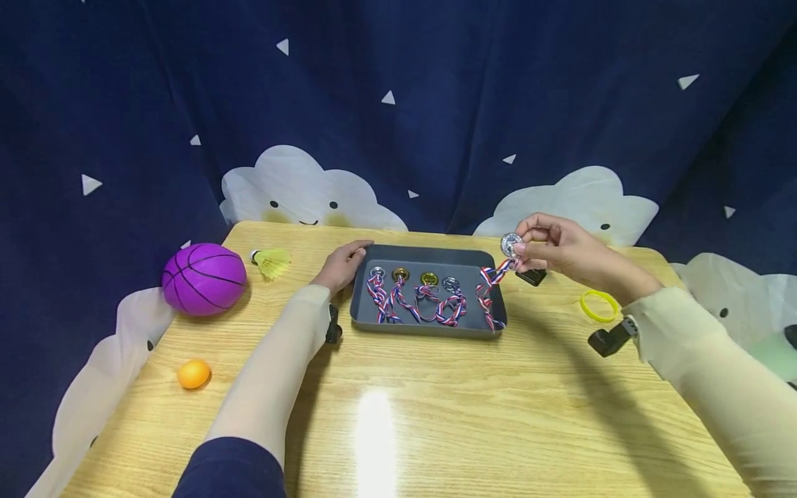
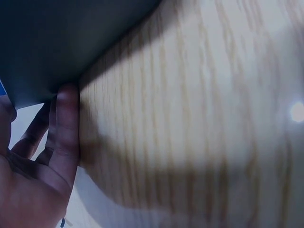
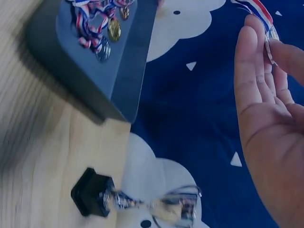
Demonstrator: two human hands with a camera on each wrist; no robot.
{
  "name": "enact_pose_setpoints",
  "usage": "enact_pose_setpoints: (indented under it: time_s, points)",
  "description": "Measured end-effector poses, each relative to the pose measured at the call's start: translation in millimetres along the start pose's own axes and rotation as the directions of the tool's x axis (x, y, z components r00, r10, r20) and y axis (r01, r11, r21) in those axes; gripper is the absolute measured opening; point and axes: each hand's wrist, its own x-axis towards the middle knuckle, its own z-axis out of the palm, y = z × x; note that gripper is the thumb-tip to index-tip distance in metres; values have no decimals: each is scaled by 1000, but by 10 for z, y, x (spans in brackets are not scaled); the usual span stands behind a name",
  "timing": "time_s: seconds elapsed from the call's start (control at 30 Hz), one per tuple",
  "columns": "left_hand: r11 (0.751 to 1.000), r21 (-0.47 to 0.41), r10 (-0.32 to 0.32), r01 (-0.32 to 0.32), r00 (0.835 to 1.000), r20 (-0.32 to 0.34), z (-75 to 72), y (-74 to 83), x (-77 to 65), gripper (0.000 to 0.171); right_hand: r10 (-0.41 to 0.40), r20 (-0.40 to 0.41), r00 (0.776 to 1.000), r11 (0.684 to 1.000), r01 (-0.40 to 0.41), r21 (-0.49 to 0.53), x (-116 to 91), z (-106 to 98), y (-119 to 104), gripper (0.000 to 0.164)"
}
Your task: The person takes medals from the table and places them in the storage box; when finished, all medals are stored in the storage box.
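Observation:
My right hand point(image 1: 563, 252) pinches a silver medal point(image 1: 510, 245) between thumb and fingertips, above the back right corner of a dark grey tray point(image 1: 429, 332). Its red, white and blue ribbon point(image 1: 488, 297) hangs down over the tray's right end. In the right wrist view the medal point(image 3: 269, 50) shows edge-on between thumb and fingers. Inside the tray lie several more medals in a row, among them a gold medal point(image 1: 429, 279) and a bronze medal point(image 1: 400, 274), ribbons toward me. At the tray's back left corner, my left hand point(image 1: 341, 266) grips the wall, fingers point(image 2: 66, 123) against the outside.
A trophy with a black base point(image 3: 92, 192) stands right of the tray, mostly behind my right hand in the head view. Farther right lies a yellow ring point(image 1: 599, 306). Leftward are a purple basketball point(image 1: 204, 280), a yellow shuttlecock point(image 1: 272, 261) and an orange ball point(image 1: 194, 374).

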Motion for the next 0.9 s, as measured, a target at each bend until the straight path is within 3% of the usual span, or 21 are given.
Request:
enact_pose_setpoints:
  time_s: [0.1,0.2,0.4,0.63,0.73,0.9]
  points:
    - [1000,-1,4,-4,1000,-2,5,0,3,46,16,-9,1000,1000,-16,25,113,35,66,19]
    - [1000,0,9,-9,1000,-3,7,-9,9,46,80,-49,996,995,-83,-58,206,63,160,25]
    - [1000,1,16,-16,1000,-4,0,-20,10,46,191,-131,973,941,-220,-258,383,114,412,31]
    - [1000,15,26,-26,1000,0,-10,-8,-13,46,206,-184,961,895,-261,-361,585,323,561,21]
    - [999,22,31,-31,1000,2,-11,-11,0,46,192,-219,957,859,-271,-434,680,401,585,19]
    - [1000,3,20,-20,1000,0,-17,-14,1,46,173,-256,951,770,-293,-566,856,470,668,15]
